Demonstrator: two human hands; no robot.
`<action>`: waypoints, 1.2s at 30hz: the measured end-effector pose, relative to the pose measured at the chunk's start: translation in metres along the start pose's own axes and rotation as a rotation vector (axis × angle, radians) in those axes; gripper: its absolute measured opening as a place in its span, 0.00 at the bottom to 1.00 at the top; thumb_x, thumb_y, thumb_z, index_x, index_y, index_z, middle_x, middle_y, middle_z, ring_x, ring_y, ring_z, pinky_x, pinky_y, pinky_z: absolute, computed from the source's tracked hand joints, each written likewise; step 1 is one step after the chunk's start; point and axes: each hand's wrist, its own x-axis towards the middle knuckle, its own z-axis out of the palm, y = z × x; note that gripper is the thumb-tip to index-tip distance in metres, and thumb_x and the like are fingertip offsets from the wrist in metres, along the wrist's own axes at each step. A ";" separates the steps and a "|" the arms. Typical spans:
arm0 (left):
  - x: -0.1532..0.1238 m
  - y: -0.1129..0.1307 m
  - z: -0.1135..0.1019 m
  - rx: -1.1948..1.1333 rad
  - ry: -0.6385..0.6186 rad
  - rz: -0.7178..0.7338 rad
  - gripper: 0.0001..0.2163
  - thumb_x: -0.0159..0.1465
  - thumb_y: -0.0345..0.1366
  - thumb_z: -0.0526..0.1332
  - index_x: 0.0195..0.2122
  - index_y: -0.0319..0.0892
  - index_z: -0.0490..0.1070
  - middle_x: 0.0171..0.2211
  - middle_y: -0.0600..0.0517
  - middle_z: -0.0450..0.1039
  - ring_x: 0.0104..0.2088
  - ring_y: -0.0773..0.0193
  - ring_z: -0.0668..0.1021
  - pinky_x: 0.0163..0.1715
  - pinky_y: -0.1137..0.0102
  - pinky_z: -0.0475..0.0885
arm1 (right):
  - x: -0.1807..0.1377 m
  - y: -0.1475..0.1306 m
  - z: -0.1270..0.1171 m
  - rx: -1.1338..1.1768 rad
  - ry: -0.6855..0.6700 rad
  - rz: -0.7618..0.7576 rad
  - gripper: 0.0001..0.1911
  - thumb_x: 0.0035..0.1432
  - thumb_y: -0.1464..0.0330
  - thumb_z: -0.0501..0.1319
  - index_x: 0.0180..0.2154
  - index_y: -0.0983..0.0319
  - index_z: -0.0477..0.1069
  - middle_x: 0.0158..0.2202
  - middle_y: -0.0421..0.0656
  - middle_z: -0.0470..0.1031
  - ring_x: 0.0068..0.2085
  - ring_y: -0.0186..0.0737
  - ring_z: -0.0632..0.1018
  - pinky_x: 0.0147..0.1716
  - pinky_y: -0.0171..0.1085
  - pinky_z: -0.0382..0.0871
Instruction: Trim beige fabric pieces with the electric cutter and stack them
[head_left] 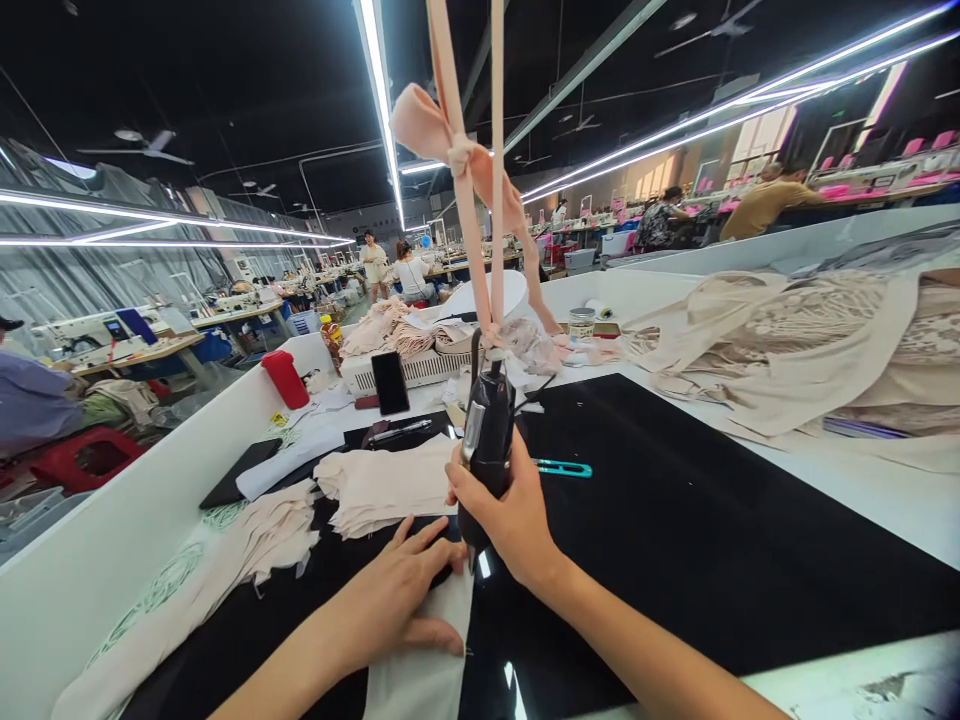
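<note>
My right hand [525, 520] is wrapped around a black handheld electric cutter [491, 405], held upright with its metal tip pointing down. The tip is by the right edge of a pale fabric piece [424, 670]. My left hand [382, 600] lies on that piece with its fingers spread, its fingertips close to the tip. Peach fabric straps [471, 230], knotted partway up, run upward from the cutter's top. Just beyond my left hand is a stack of pale cut pieces [401, 475]. Under the work lies a glossy black board [675, 540].
A teal utility knife [566, 468] lies right of the cutter. Behind are a phone [390, 383], a pen [401, 432] and a white basket [397, 370] of peach fabric. Large beige fabric heaps [795, 340] cover the right. A white side wall [150, 480] borders the left. People sit at sewing machines beyond.
</note>
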 end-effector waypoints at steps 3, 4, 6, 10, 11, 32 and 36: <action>-0.004 0.000 0.001 0.007 0.000 -0.025 0.26 0.60 0.49 0.77 0.53 0.46 0.71 0.58 0.45 0.76 0.72 0.40 0.66 0.72 0.36 0.52 | -0.001 0.002 0.005 0.007 -0.018 0.000 0.16 0.54 0.62 0.70 0.41 0.55 0.67 0.31 0.36 0.72 0.29 0.37 0.73 0.29 0.36 0.73; -0.005 -0.001 0.002 0.007 0.002 -0.034 0.26 0.59 0.49 0.77 0.53 0.46 0.72 0.58 0.45 0.76 0.71 0.40 0.67 0.71 0.36 0.52 | -0.002 0.002 0.007 0.011 -0.020 0.000 0.16 0.54 0.62 0.70 0.41 0.55 0.67 0.31 0.36 0.72 0.29 0.37 0.73 0.29 0.36 0.73; -0.007 -0.001 0.003 0.006 0.011 -0.042 0.26 0.59 0.49 0.77 0.53 0.46 0.72 0.58 0.45 0.76 0.70 0.40 0.69 0.71 0.36 0.53 | -0.003 0.003 0.009 0.014 -0.022 0.002 0.16 0.53 0.63 0.70 0.41 0.55 0.67 0.31 0.35 0.72 0.29 0.37 0.73 0.29 0.36 0.73; -0.008 -0.004 0.007 0.038 0.029 -0.007 0.27 0.61 0.49 0.77 0.56 0.45 0.73 0.57 0.44 0.77 0.72 0.41 0.65 0.72 0.36 0.52 | -0.007 0.006 0.011 0.001 -0.030 0.007 0.15 0.53 0.64 0.70 0.39 0.55 0.67 0.30 0.36 0.72 0.29 0.37 0.73 0.29 0.37 0.74; -0.008 -0.005 0.007 0.050 0.029 0.000 0.28 0.61 0.49 0.77 0.58 0.45 0.73 0.58 0.44 0.77 0.73 0.41 0.64 0.72 0.36 0.51 | -0.008 0.007 0.012 0.001 -0.033 0.009 0.15 0.54 0.64 0.70 0.40 0.56 0.67 0.30 0.36 0.72 0.29 0.37 0.73 0.29 0.37 0.74; -0.002 -0.004 0.004 -0.066 -0.073 -0.056 0.18 0.65 0.47 0.73 0.52 0.49 0.72 0.56 0.50 0.77 0.75 0.44 0.58 0.73 0.36 0.43 | -0.005 0.006 -0.001 -0.037 0.048 0.003 0.17 0.54 0.58 0.71 0.41 0.56 0.68 0.31 0.36 0.75 0.29 0.38 0.76 0.32 0.39 0.75; -0.001 -0.004 0.004 -0.057 -0.065 -0.044 0.17 0.65 0.46 0.73 0.49 0.48 0.71 0.55 0.51 0.77 0.74 0.44 0.61 0.72 0.36 0.44 | -0.008 0.008 0.000 -0.034 0.029 0.004 0.17 0.55 0.58 0.70 0.41 0.56 0.68 0.31 0.35 0.74 0.29 0.37 0.75 0.31 0.39 0.74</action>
